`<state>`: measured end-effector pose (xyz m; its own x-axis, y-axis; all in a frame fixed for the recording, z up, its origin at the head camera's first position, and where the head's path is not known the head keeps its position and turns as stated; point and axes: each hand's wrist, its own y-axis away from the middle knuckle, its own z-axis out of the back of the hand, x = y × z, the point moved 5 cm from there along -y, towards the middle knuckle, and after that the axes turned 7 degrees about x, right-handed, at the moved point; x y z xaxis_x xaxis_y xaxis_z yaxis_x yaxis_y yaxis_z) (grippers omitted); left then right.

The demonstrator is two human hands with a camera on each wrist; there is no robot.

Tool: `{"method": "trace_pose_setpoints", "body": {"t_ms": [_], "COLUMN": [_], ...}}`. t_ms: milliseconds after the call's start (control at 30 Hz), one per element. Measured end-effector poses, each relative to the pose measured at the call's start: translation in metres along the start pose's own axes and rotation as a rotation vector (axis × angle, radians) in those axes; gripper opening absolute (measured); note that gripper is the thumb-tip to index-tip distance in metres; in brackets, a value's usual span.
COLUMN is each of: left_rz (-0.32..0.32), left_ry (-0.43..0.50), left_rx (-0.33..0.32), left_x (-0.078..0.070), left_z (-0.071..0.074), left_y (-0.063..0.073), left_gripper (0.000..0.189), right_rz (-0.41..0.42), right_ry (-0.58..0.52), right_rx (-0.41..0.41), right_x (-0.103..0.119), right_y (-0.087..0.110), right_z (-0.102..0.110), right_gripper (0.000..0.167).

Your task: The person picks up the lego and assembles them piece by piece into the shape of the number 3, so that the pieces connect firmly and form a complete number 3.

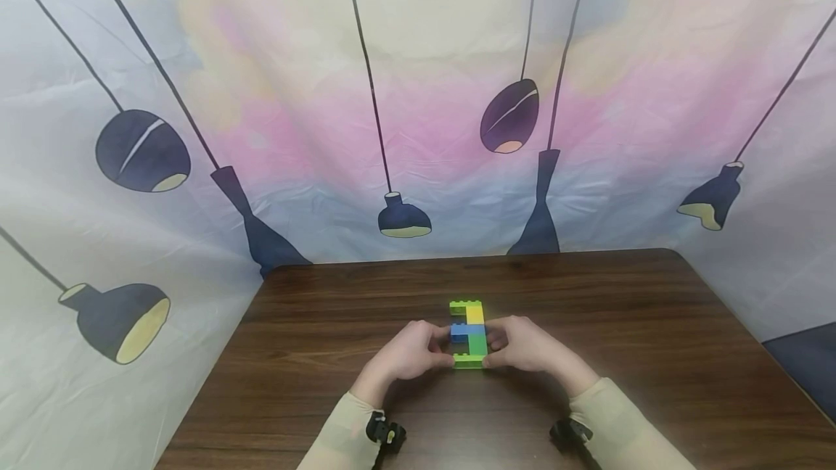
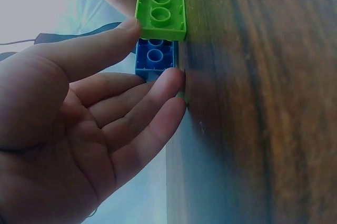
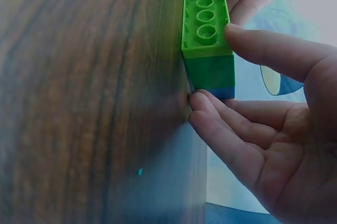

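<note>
A toy brick structure [image 1: 477, 344] lies on the table between both hands. Its spine joins a yellow brick [image 1: 474, 315], a blue brick [image 1: 459, 333] and a green brick [image 3: 210, 71]. Lime bricks cap the near and far ends; the near lime brick [image 2: 162, 6] shows its hollow underside with round tubes. My left hand [image 1: 410, 350] holds the left side, thumb at the near lime brick, fingers by the blue one. My right hand [image 1: 525, 345] holds the opposite side, thumb on the lime brick's edge and fingertips low beside the green and blue bricks.
The brown wood-grain table [image 1: 313, 354] extends around the hands. A cloth backdrop [image 1: 444, 35] printed with hanging lamps stands behind its far edge. Black wrist cameras sit on both cuffs. A dark blue surface [image 1: 803, 357] shows beyond the right table edge.
</note>
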<state>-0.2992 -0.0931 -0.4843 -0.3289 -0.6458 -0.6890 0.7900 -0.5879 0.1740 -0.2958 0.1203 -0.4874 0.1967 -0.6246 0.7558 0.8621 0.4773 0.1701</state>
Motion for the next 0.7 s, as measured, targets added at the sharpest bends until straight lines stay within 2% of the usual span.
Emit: {"method": "trace_pose_setpoints", "body": {"t_ms": [700], "left_rz": [0.008], "left_ry": [0.008], "left_rx": [-0.001], "left_x": [-0.0006], "left_z": [0.0014], "left_y": [0.0027], "left_gripper": [0.055], "right_rz": [0.014], "right_ry": [-0.027], "right_rx": [0.022], "right_x": [0.0001], "right_y": [-0.0012], "right_z": [-0.0005], "right_gripper": [0.069]}}
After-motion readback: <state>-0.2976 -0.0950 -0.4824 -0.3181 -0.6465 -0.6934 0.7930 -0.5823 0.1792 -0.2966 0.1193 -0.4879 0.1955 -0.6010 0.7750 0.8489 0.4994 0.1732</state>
